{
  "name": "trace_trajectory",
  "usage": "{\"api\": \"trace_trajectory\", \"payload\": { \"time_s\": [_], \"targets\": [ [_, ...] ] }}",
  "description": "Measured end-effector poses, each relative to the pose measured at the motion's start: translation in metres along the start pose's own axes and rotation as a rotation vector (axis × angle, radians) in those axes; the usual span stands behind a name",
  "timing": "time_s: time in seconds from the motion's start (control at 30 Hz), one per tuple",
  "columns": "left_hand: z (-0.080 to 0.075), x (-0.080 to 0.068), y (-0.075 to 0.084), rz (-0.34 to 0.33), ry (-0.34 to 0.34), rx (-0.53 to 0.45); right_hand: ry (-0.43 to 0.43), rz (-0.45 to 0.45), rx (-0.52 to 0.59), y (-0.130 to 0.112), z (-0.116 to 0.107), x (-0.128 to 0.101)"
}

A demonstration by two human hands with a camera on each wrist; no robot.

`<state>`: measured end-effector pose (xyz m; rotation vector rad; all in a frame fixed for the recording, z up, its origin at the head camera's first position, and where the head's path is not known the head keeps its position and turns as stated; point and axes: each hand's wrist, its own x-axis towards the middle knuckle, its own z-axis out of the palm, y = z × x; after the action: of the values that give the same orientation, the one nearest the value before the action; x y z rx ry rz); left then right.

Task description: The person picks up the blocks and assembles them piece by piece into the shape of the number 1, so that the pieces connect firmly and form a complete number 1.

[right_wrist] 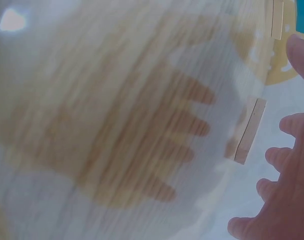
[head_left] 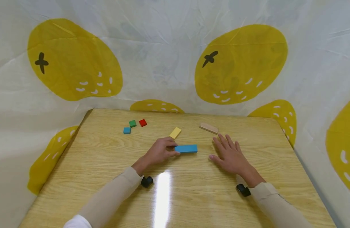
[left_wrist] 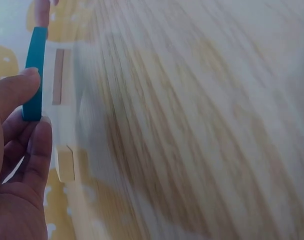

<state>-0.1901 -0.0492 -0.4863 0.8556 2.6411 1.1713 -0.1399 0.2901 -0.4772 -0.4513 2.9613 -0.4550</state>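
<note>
My left hand (head_left: 161,151) pinches the left end of a flat blue wooden block (head_left: 187,148) between thumb and fingers. In the left wrist view the thumb lies across the face of that blue block (left_wrist: 35,95). My right hand (head_left: 230,157) is to the right of the block and apart from it, fingers spread and holding nothing. Just beyond its fingertips lies a plain wood block (head_left: 208,128), also visible in the right wrist view (right_wrist: 250,132). A yellow block (head_left: 175,133) lies just past the left hand's fingers.
Farther back on the left of the wooden table (head_left: 106,152) are a small green block (head_left: 132,123), a red block (head_left: 143,123) and a small blue block (head_left: 127,130). A white cloth (head_left: 158,63) with yellow fruit shapes hangs behind the table's far edge.
</note>
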Motion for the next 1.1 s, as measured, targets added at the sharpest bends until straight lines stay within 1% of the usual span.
{"api": "trace_trajectory", "payload": {
  "time_s": [0.1, 0.27, 0.37, 0.53, 1.1],
  "targets": [
    [-0.004, -0.005, 0.0, 0.015, 0.002, -0.002, -0.002, -0.005, 0.0, -0.001, 0.0, 0.001],
    [-0.009, -0.01, 0.0, 0.008, 0.005, -0.004, -0.003, -0.007, -0.006, -0.003, 0.0, 0.003],
    [-0.011, -0.013, -0.001, -0.002, -0.002, -0.001, -0.003, -0.01, -0.007, -0.004, -0.001, 0.005],
    [-0.014, -0.018, -0.004, 0.011, -0.016, 0.004, 0.0, -0.025, -0.002, -0.008, -0.002, 0.007],
    [-0.025, -0.035, -0.007, 0.021, -0.056, -0.088, 0.01, -0.07, 0.005, -0.02, 0.0, 0.019]
  ]
}}
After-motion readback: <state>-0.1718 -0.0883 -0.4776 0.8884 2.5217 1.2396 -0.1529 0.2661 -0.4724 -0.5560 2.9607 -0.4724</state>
